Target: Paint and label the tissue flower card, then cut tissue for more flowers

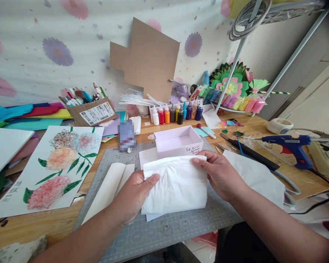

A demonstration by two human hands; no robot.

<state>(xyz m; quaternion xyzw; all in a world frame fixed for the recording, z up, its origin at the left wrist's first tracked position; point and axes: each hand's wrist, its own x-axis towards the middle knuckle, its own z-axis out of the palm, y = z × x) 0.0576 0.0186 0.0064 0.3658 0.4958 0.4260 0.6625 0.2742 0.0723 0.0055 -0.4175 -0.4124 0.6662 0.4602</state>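
Between my two hands a white tissue-like sheet [178,186], folded and slightly creased, is held up over the grey cutting mat [170,230]. My left hand [138,191] pinches its left edge, thumb on the near face. At the upper right corner my right hand [218,171] grips it between thumb and fingers. Just behind the sheet stands a pale open box [178,140] with handwriting on its side. Folded white paper [106,190] lies on the mat to the left. Another white sheet [254,179] spreads out past my right hand.
A flower painting [63,164] lies at left, near a cardboard box of pens [90,109]. Several paint bottles [178,113] line the back. On the right are a blue glue gun [290,146] with a trailing cable, a black tool [252,153] and a tape roll [279,125].
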